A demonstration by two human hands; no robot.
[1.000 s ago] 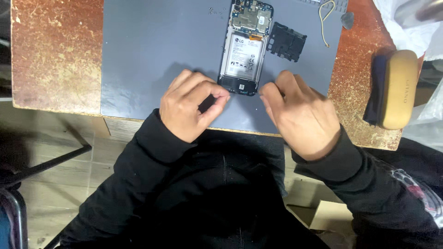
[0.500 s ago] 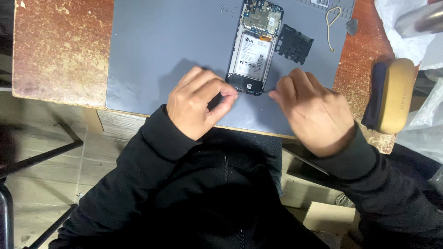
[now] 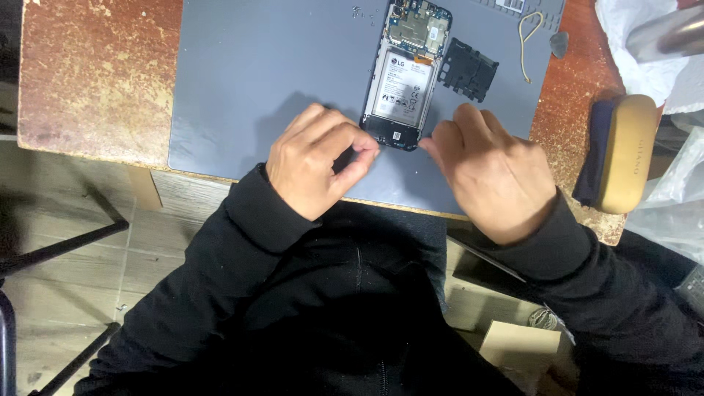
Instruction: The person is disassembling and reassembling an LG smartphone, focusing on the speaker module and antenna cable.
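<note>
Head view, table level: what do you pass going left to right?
Bare wooden tabletop → grey mat → left hand → opened phone → black cover plate → tan case.

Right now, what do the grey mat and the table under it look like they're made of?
The grey mat looks like soft silicone or rubber: matte, even blue-grey, with no glare and rounded corners. The table looks like wood or board with a worn reddish-brown coating, since pale blotches show where the finish has flaked; the core material is unclear. The opened phone lies on the mat.

Matt grey rubbery mat (image 3: 257, 81) over worn, rough, rust-brown tabletop (image 3: 95, 73); black cloth sleeves (image 3: 242, 242).
</note>
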